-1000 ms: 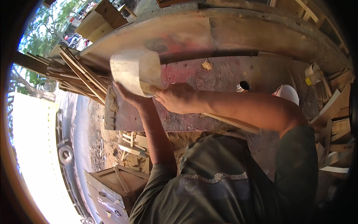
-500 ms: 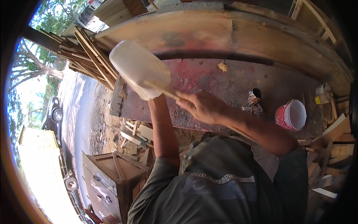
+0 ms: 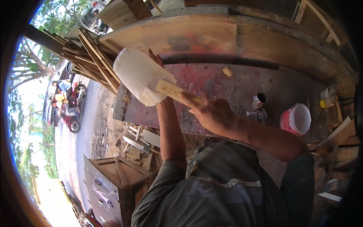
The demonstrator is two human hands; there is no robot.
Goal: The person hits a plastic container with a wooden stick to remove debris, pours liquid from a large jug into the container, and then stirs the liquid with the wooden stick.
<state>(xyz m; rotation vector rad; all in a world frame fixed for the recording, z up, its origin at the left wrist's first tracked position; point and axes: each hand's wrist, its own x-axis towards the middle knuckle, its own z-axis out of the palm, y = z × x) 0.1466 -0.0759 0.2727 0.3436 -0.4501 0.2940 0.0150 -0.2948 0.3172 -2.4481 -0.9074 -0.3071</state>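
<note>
A translucent white plastic jug with a ragged cut mouth (image 3: pixel 134 72) is tilted over the far left of the workbench (image 3: pixel 204 81). My left hand (image 3: pixel 156 58) supports it from behind; its fingertips show past the far side, and the palm is hidden by the plastic. In my right hand (image 3: pixel 216 115) is a flat wooden stick (image 3: pixel 174 92), gripped near its lower end. The stick's broad pale end lies at the jug's torn mouth. Whatever the jug contains cannot be made out.
At the right of the bench stand a red-and-white bucket (image 3: pixel 299 118) and a small stained can (image 3: pixel 259 99). Sawdust (image 3: pixel 227 71) lies near the back. Long wood strips (image 3: pixel 96 62) lean at the left, with offcuts (image 3: pixel 141 140) below. A motorbike with riders (image 3: pixel 68 102) is on the road.
The stick's broad end, blurred at the jug's mouth before, now shows clearly there. My left fingertips have come into sight behind the jug. A motorbike has appeared on the road.
</note>
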